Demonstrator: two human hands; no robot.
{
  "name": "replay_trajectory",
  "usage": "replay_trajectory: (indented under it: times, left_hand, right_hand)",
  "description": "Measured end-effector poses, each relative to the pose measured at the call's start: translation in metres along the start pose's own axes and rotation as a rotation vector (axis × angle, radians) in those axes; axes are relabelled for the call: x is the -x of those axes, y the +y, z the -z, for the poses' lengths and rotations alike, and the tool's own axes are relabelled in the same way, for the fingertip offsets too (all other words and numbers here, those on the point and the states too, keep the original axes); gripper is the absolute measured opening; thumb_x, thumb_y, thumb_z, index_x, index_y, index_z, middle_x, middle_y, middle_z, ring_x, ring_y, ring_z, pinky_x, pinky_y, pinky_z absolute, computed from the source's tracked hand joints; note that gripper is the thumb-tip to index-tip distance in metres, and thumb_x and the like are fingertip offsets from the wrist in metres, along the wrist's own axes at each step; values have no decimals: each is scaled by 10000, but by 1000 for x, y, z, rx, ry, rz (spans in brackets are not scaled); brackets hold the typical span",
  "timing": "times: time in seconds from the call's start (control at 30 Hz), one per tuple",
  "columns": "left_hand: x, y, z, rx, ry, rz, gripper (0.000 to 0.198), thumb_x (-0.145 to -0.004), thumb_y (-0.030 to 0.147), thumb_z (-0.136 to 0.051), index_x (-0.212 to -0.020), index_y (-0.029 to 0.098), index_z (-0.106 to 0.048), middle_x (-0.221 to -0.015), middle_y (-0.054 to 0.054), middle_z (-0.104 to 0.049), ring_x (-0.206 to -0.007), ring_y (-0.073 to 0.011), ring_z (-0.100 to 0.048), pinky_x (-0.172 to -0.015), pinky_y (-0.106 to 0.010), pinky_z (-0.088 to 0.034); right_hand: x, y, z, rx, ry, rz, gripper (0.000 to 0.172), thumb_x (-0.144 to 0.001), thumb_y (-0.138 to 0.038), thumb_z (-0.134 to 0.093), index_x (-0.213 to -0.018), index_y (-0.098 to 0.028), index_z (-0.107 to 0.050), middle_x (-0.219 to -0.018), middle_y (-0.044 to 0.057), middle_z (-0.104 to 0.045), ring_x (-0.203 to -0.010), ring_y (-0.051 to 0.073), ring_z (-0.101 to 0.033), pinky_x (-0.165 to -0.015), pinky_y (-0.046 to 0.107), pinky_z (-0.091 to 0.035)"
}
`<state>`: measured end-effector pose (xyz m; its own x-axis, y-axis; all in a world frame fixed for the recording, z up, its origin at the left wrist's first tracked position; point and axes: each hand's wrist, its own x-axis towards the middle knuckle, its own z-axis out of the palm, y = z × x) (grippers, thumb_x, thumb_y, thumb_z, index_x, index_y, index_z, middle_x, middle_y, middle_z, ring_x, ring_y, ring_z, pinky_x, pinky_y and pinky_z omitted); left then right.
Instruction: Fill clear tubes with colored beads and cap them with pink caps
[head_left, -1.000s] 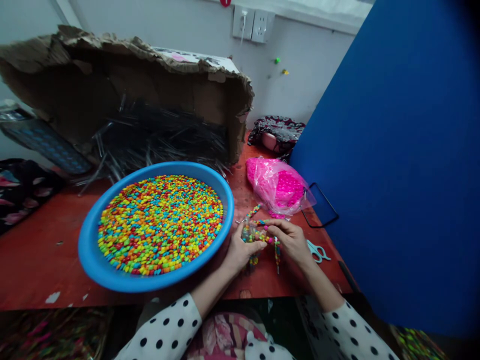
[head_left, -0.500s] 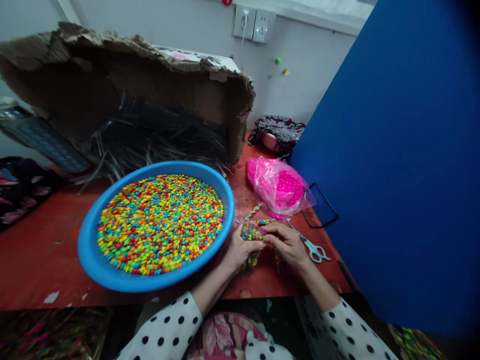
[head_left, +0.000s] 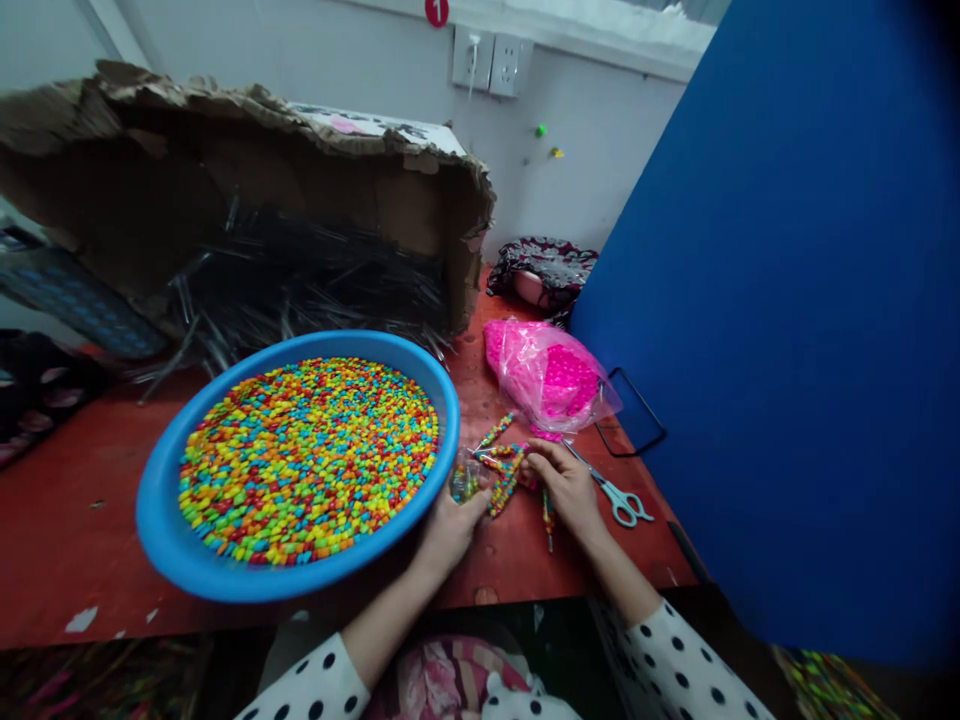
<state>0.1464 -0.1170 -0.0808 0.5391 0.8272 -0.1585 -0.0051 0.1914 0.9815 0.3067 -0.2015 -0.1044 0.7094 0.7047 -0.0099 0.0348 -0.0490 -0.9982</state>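
A wide blue basin point(head_left: 161, 520) full of small multicoloured beads point(head_left: 307, 455) sits on the red table point(head_left: 82, 510). My left hand point(head_left: 448, 525) rests just right of the basin, closed on a clear tube packed with coloured beads point(head_left: 466, 482). My right hand point(head_left: 564, 485) is beside it, fingers pinched on the end of a filled bead stick point(head_left: 506, 480). More filled sticks point(head_left: 495, 432) lie on the table between my hands and the pink bag.
A pink plastic bag of pink beads point(head_left: 551, 375) lies behind my hands. Light blue scissors point(head_left: 619, 497) lie to the right. A torn cardboard box point(head_left: 247, 170) holding thin dark tubes point(head_left: 300, 275) stands at the back. A blue panel point(head_left: 787, 320) walls off the right.
My hands have drawn apart a little; the left one has dropped lower toward the basin's rim with the clear tube. The camera view has shifted slightly to the right and upward.
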Motion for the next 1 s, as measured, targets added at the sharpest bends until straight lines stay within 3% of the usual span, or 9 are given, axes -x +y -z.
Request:
replay_trajectory:
  times: [0.1,0.2,0.37,0.53,0.67,1.0]
  left_hand:
    - [2,-2,3,-37,-17,-22,306,-633,259,-659,-924,184,-602,-876,-33,-644,-991,-230,-550,-970,-368,-344]
    - [2,-3,0,-3,-39,21,310,-601,221,-647,-906,182,-607,-811,-15,-628,-834,-197,-561,-835,-326,-418]
    - [1,-4,-8,120,-139,124,382,-577,219,-702,-928,154,-565,-725,18,-577,-627,-113,-502,-603,-226,-413]
    - [0,-2,-12,169,-200,156,416,-563,252,-754,-909,154,-543,-670,44,-540,-572,-83,-470,-544,-196,-383]
    - [-1,-6,-13,190,-183,170,391,-577,263,-758,-892,158,-551,-706,34,-552,-589,-83,-491,-547,-190,-393]
    - [-2,-13,-19,186,-200,155,401,-588,235,-755,-932,161,-564,-769,9,-585,-633,-92,-514,-594,-201,-414]
  right_hand:
    - [-14,-3,18,251,1,101,285,-778,-403,-587,-954,-195,-671,-825,46,-703,-748,216,-663,-689,338,-527]
    - [-32,-4,39,599,12,296,192,-795,-315,-553,-864,-208,-696,-849,54,-706,-799,226,-655,-744,345,-497]
    - [-52,9,54,858,-179,418,187,-813,-233,-532,-912,-234,-691,-892,50,-705,-836,215,-647,-747,323,-484]
    - [-57,17,56,908,-282,483,199,-824,-241,-541,-968,-231,-678,-895,54,-686,-853,206,-631,-755,315,-485]
    - [-59,18,63,892,-217,531,236,-839,-207,-507,-1018,-233,-658,-950,55,-674,-881,200,-624,-785,317,-482]
    - [-66,19,56,1232,-166,582,211,-882,-274,-479,-1012,-209,-632,-899,70,-644,-857,207,-599,-691,282,-461]
